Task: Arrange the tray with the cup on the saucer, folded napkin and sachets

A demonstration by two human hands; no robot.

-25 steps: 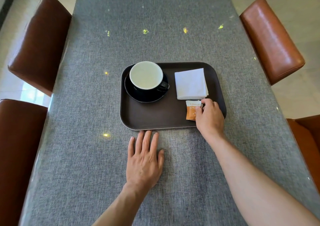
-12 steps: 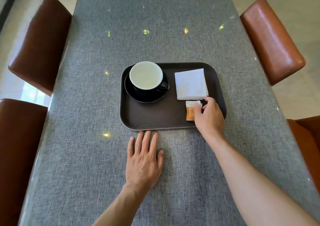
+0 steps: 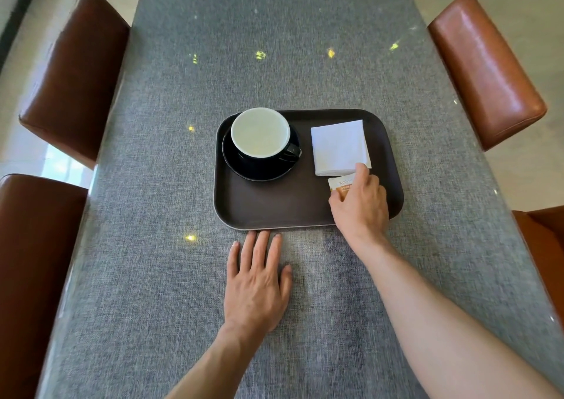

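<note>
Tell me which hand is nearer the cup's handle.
Right, narrowly. The right hand is on the tray, gripping the sachet, to the right of the cup's handle and nearer the person. The left hand lies flat on the table off the tray.

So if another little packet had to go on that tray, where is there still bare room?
The widest bare patch of the tray is its near strip, bordered by the saucer behind, the near rim, and the right hand. A narrower gap runs between cup and napkin. The near right corner is crowded: that hand pinches a sachet there, against the napkin.
</note>
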